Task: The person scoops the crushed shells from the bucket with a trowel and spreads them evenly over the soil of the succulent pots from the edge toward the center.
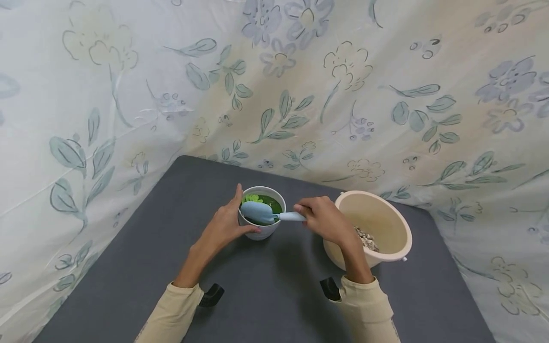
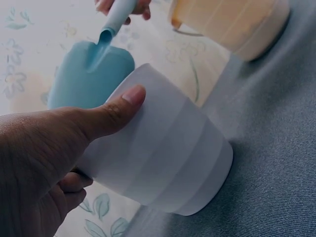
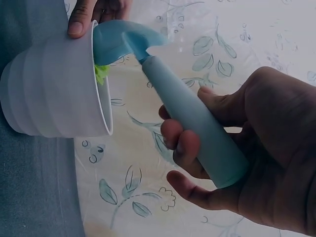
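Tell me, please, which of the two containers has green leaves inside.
The smaller white pot, gripped by the left hand, has green leaves. The larger cream bucket, to its right, shows gravel-like bits instead.

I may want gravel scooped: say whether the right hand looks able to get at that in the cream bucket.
Probably yes: the right hand, gripping the light-blue trowel, is near the cream bucket, whose open top leaves the gravel uncovered. The trowel must first leave the white flowerpot.
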{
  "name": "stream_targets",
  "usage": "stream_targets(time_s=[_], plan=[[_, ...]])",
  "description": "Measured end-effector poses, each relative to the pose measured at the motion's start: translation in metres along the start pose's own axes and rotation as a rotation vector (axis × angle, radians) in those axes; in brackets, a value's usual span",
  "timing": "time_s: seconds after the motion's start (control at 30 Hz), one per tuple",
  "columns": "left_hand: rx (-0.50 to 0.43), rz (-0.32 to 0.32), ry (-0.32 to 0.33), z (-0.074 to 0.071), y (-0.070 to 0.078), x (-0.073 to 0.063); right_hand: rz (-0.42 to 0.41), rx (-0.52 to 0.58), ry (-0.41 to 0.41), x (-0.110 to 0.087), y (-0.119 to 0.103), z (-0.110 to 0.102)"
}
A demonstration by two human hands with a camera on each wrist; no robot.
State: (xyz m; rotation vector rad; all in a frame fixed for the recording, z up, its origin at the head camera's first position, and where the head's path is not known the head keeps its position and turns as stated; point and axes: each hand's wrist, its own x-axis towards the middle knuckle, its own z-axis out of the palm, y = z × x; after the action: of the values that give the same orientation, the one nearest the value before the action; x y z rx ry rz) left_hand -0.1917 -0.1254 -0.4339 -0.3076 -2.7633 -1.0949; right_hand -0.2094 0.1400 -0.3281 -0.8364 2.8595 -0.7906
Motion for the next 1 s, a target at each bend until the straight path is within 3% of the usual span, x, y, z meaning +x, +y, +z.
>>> stream_targets(time_s=[0.17,0.53,0.7,1.0], plan=[[0.001,-0.003,0.012,0.002,0.002,0.001,0.012,0.029,0.018,-0.004,0.005,-0.001],[-0.008,-0.072,0.052,0.006,0.009,-0.003,0.011,0.032,0.104,-0.021,0.012,-0.014],[0.038,-0.036,0.117,0.015,0.015,-0.008,0.001,-0.028,0.202,-0.042,0.02,-0.029],[0.164,0.065,0.298,0.025,0.02,-0.015,-0.119,-0.232,0.401,-0.093,0.048,-0.068]])
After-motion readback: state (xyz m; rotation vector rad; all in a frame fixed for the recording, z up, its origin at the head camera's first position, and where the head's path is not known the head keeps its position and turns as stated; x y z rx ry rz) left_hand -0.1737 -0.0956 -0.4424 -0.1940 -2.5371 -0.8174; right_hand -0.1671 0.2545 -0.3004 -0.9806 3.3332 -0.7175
